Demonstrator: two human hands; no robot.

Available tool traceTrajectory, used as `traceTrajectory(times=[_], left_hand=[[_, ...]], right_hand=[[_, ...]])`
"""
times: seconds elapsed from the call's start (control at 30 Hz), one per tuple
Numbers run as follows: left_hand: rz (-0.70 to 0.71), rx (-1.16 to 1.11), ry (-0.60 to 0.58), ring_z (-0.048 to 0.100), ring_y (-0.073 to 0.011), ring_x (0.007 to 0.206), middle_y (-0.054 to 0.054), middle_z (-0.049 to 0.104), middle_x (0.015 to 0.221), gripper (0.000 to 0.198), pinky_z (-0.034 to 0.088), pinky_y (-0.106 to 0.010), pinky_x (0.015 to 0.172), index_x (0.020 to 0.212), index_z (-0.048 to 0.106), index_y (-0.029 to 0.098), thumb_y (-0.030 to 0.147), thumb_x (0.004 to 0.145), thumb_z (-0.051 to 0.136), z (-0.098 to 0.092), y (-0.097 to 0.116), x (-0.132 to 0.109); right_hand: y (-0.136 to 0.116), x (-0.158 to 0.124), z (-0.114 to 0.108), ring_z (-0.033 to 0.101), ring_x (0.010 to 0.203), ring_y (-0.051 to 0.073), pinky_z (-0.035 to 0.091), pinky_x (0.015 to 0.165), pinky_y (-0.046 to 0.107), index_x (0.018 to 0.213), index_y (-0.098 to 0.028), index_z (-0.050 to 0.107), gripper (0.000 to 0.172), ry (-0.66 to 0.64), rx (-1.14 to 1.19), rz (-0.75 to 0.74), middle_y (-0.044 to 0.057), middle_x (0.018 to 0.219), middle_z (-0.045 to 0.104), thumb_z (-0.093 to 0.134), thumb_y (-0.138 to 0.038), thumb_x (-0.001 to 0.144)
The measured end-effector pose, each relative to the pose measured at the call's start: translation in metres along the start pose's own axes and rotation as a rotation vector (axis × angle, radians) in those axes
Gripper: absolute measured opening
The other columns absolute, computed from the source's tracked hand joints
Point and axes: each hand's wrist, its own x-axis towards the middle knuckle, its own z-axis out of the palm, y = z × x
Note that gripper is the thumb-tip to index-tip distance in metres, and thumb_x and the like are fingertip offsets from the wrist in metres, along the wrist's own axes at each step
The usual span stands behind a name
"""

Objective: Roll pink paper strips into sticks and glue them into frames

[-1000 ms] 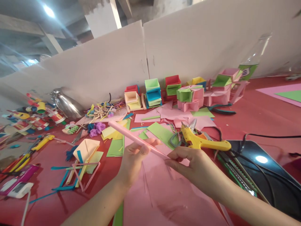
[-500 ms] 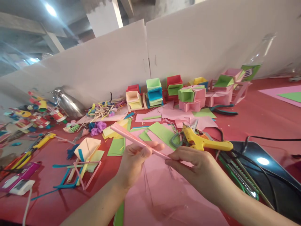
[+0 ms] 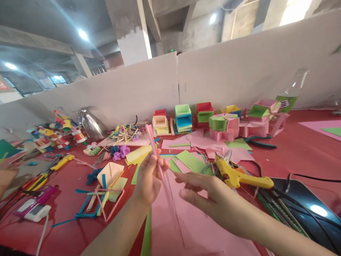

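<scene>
A narrow folded strip of pink paper (image 3: 151, 137) stands nearly upright, pinched in my left hand (image 3: 149, 177). Its lower end is smeared by motion over the pink sheets. Just to the right, my right hand (image 3: 207, 199) is apart from the strip, its fingers stretched out with nothing between them. Below both hands lies a stack of large pink paper sheets (image 3: 207, 233). Cut green paper pieces (image 3: 188, 160) lie beyond the hands.
A yellow hot glue gun (image 3: 239, 174) lies right of my right hand, near a dark glossy tablet-like slab (image 3: 301, 199). Folded paper boxes (image 3: 183, 119) line the white partition. Left are paper strip frames (image 3: 87, 213), a power strip (image 3: 37, 202) and a steel jug (image 3: 92, 124).
The pink strip has swung from slanting to nearly upright. My right hand has let go of its lower end and spread its fingers. The camera view has tilted upward.
</scene>
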Motion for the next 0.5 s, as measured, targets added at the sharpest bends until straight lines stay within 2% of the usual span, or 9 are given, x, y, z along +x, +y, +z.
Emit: traceTrajectory(times=[0.03,0.13,0.2,0.27,0.33,0.4,0.5], left_hand=[[-0.07,-0.075,-0.013,0.055,-0.0044,0.061,0.007,0.052,0.061,0.016,0.048,-0.016,0.065,0.085,0.062,0.017,0.026,0.073,0.068,0.0,0.0,0.0],[-0.356,-0.245,-0.11,0.048,-0.0017,0.053,0.008,0.044,0.058,0.018,0.045,-0.01,0.052,0.091,0.059,0.015,0.024,0.077,0.065,0.003,-0.006,-0.008],[-0.524,-0.269,-0.18,0.043,-0.0012,0.046,0.008,0.039,0.056,0.016,0.04,-0.009,0.042,0.093,0.058,0.013,0.024,0.081,0.06,0.006,-0.015,-0.017],[-0.631,-0.255,-0.243,0.038,-0.0007,0.041,0.008,0.038,0.055,0.014,0.035,-0.009,0.036,0.093,0.057,0.013,0.023,0.084,0.056,0.008,-0.026,-0.025],[-0.683,-0.195,-0.284,0.034,-0.0009,0.038,0.007,0.038,0.054,0.012,0.032,-0.01,0.034,0.092,0.057,0.014,0.023,0.084,0.054,0.01,-0.033,-0.031],[-0.693,-0.066,-0.315,0.035,-0.0026,0.035,0.007,0.041,0.051,0.018,0.032,-0.012,0.033,0.091,0.056,0.016,0.031,0.085,0.051,0.011,-0.037,-0.033],[-0.601,0.185,-0.357,0.045,-0.0066,0.034,0.002,0.053,0.052,0.039,0.037,-0.016,0.035,0.092,0.055,0.016,0.051,0.084,0.043,0.011,-0.036,-0.034]], right_hand=[[0.0,0.001,-0.002,0.06,0.091,0.022,0.049,0.075,0.032,0.114,-0.023,0.06,0.038,0.006,0.061,0.026,0.008,0.106,0.064,0.052,-0.041,0.082],[0.009,0.005,-0.006,0.056,0.103,0.022,0.044,0.088,0.037,0.111,-0.021,0.062,0.038,0.139,0.231,0.093,0.008,0.112,0.062,0.051,-0.044,0.082],[0.018,0.008,-0.007,0.056,0.101,0.021,0.043,0.089,0.037,0.107,-0.02,0.063,0.037,0.158,0.378,0.117,0.007,0.106,0.064,0.055,-0.044,0.08],[0.027,0.008,-0.006,0.058,0.092,0.019,0.043,0.086,0.034,0.097,-0.019,0.065,0.032,0.127,0.539,0.13,0.005,0.092,0.066,0.06,-0.043,0.076],[0.032,0.005,-0.004,0.058,0.079,0.015,0.044,0.079,0.031,0.081,-0.017,0.066,0.025,0.119,0.661,0.15,0.001,0.077,0.065,0.065,-0.041,0.072],[0.034,0.002,-0.002,0.055,0.069,0.012,0.043,0.072,0.027,0.069,-0.016,0.062,0.023,0.127,0.732,0.184,-0.001,0.067,0.06,0.069,-0.039,0.069],[0.032,-0.003,0.001,0.05,0.062,0.01,0.04,0.065,0.025,0.064,-0.015,0.059,0.026,0.105,0.794,0.236,-0.003,0.062,0.056,0.07,-0.038,0.067]])
